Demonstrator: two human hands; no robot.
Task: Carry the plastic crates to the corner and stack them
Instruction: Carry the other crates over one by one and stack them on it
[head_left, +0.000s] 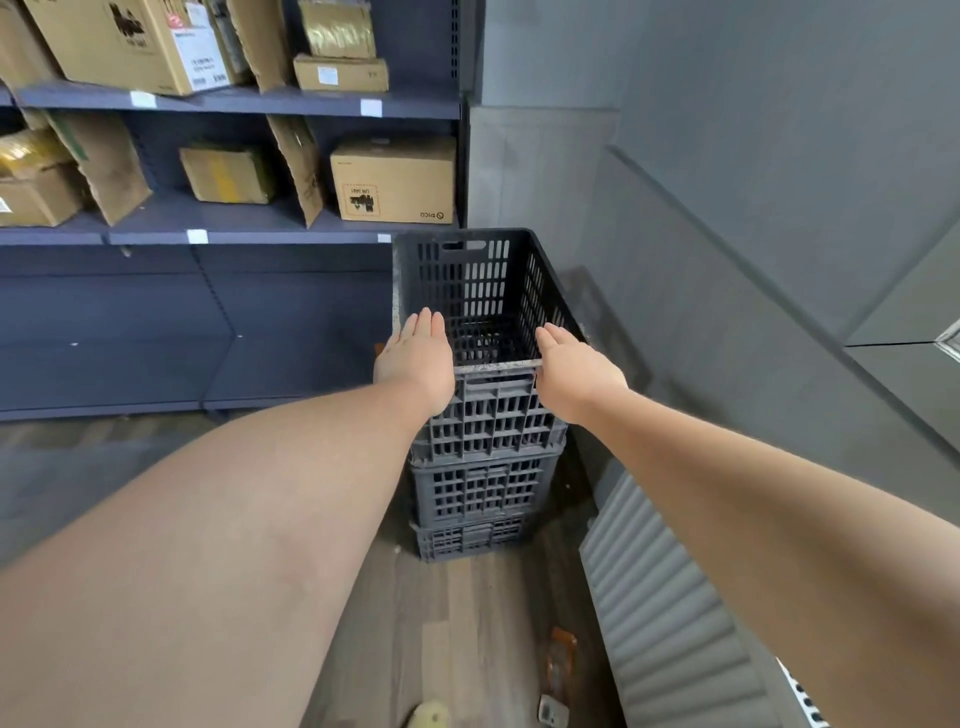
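Three dark grey slotted plastic crates stand stacked in the corner between the shelving and the grey wall. The top crate (480, 291) is open and empty, sitting on a middle crate (483, 488) and a bottom crate (470, 538). My left hand (415, 358) lies flat with fingers extended over the top crate's near left corner. At the near right corner, my right hand (576, 371) rests flat over the rim. Neither hand grips anything; whether they touch the rim is unclear.
Dark blue metal shelving (234, 101) with several cardboard boxes, one of them (395, 179) right behind the stack, fills the left. A grey wall (727, 208) runs along the right, with a ribbed grey panel (665, 613) low down. Small litter (558, 670) lies on the wood floor.
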